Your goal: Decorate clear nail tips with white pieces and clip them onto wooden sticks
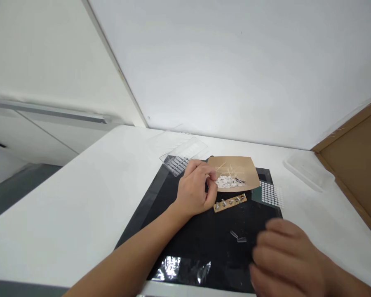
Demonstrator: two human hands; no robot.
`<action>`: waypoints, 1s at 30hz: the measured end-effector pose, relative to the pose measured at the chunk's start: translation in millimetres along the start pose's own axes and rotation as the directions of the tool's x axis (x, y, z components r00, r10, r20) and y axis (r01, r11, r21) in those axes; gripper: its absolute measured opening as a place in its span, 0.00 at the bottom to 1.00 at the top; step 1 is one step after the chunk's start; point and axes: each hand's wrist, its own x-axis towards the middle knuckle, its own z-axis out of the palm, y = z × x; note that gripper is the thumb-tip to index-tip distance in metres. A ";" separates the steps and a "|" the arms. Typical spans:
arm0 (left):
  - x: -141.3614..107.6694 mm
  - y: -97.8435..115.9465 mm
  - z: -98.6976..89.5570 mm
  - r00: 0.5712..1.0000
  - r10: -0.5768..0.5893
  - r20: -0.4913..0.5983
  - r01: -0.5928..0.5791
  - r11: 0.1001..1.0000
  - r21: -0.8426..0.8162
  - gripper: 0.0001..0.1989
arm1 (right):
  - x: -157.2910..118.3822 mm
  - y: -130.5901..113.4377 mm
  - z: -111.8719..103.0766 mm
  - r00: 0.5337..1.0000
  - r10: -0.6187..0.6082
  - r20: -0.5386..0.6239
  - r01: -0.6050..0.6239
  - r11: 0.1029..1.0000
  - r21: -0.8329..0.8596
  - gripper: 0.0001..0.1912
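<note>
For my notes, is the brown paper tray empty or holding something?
Not empty: small white pieces and thin pale sticks lie in the brown paper tray.

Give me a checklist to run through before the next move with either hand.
1. Left hand holding a piece: cannot tell; its fingertips hide whatever is between them.
2. Right hand free of items: cannot tell; it is blurred.
3. Brown tray upright, white bits inside: ok.
4. Studded strip lying on the black mat: ok.
5. Mat free of loose clear pieces: not ok; two lie near the right hand.
</note>
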 end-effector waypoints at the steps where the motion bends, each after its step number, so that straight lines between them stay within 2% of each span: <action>1: 0.0 -0.1 0.3 1.000 0.000 0.006 0.000 1.000 0.002 0.16 | 6.4 9.5 4.9 1.000 0.005 0.016 -0.005 1.000 0.000 0.09; 4: -0.4 -0.8 0.9 1.000 -0.001 0.013 0.001 1.000 -0.002 0.16 | 13.4 32.7 19.2 0.989 0.070 0.132 -0.081 0.994 0.076 0.04; 7: -0.6 -1.3 0.9 1.000 -0.002 0.014 0.002 1.000 -0.002 0.15 | 6.1 46.0 29.5 0.944 0.155 0.290 -0.207 0.965 0.161 0.12; 10: -0.1 -1.2 0.6 1.000 -0.007 0.017 0.007 1.000 0.003 0.15 | -1.8 52.1 35.7 0.908 0.202 0.367 -0.292 0.933 0.210 0.14; 16: 2.3 -0.4 0.3 0.999 -0.015 0.030 0.014 1.000 0.014 0.14 | -3.9 54.6 41.1 0.891 0.241 0.384 -0.393 0.833 0.388 0.03; 18: 2.4 -0.7 0.4 1.000 -0.013 0.026 0.013 1.000 0.012 0.15 | -4.3 54.3 40.6 0.889 0.252 0.382 -0.411 0.807 0.424 0.04; 26: 1.0 -3.2 1.0 0.999 -0.002 0.034 0.001 1.000 0.013 0.15 | -10.1 52.9 40.5 0.862 0.324 0.390 -0.464 0.814 0.349 0.08; 30: 2.4 -4.4 0.1 0.996 0.013 0.087 -0.016 0.999 0.028 0.14 | -13.1 57.3 46.4 0.878 0.347 0.329 -0.450 0.833 0.323 0.09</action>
